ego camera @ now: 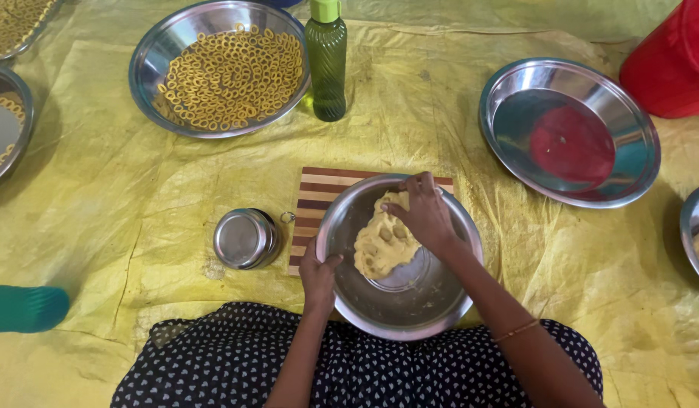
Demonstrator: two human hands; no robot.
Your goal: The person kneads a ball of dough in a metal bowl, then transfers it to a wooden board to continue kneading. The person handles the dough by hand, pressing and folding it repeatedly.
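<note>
A steel bowl [440,302] rests on a striped wooden board [313,198] in front of my lap. Inside it lies a lump of yellow dough [379,249]. My right hand [421,211] presses down on the top of the dough, fingers curled into it. My left hand [317,276] grips the bowl's near-left rim, thumb over the edge.
A small lidded steel pot [246,239] stands left of the board. Behind are a steel plate of several yellow dough rings [228,72], a green bottle [326,64], an empty steel plate [568,132] and a red container [674,64]. More plates sit at both edges on the yellow sheet.
</note>
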